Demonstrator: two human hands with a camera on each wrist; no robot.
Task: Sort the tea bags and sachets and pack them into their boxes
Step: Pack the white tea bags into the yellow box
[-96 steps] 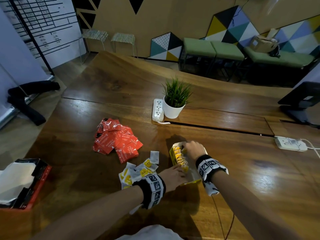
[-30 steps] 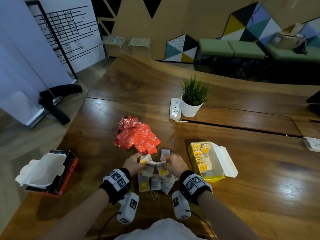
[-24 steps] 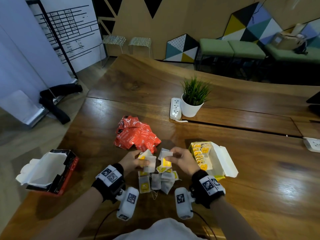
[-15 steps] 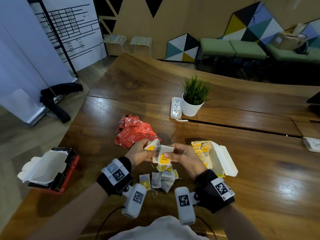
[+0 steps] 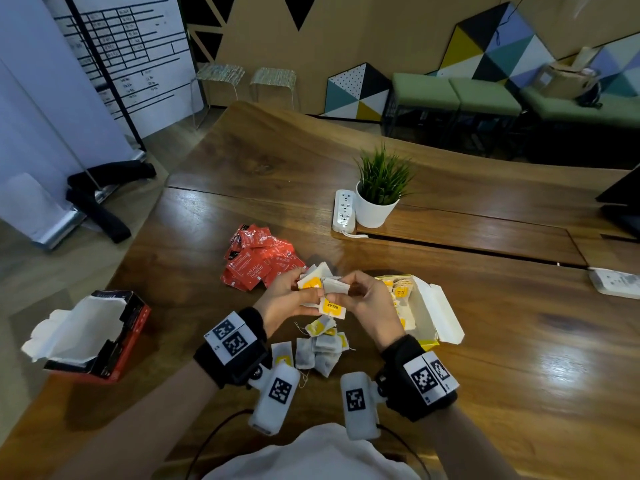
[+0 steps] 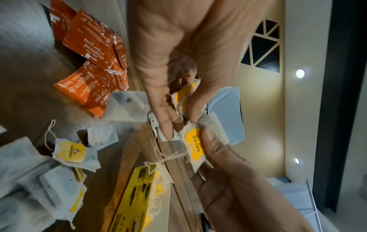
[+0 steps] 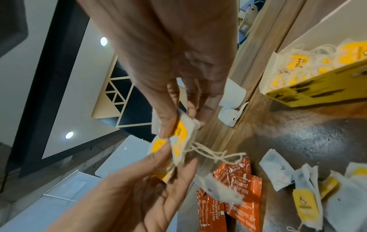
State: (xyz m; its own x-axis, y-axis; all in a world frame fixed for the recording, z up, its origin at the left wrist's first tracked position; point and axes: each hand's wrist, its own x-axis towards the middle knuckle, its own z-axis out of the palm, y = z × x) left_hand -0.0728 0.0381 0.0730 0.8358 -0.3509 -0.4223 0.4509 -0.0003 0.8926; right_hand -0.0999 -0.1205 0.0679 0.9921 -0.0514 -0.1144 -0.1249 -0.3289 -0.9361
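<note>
My left hand point(image 5: 298, 294) and right hand point(image 5: 353, 289) meet above the table and pinch a small bunch of white tea bags point(image 5: 330, 304) with yellow tags. In the left wrist view the left hand point(image 6: 179, 119) grips bags point(image 6: 183, 95) while the right thumb presses a tagged bag point(image 6: 195, 144). The right hand point(image 7: 178, 124) pinches a tagged bag point(image 7: 181, 131) in the right wrist view, strings dangling. Loose tea bags point(image 5: 322, 351) lie below the hands. Red sachets point(image 5: 259, 261) are piled behind. The open yellow box point(image 5: 433, 317) with tea bags stands to the right. The open red box point(image 5: 135, 327) stands far left.
A potted plant point(image 5: 377, 209) and a white power strip point(image 5: 344, 211) stand behind the sachets. Another power strip point(image 5: 613, 282) lies at the right edge, below a dark monitor point(image 5: 623, 202). The red box sits close to the table's left edge point(image 5: 114, 282).
My hands left the yellow box and came to the loose pile. Over the last second they lifted a few tea bags off it and brought them together higher up.
</note>
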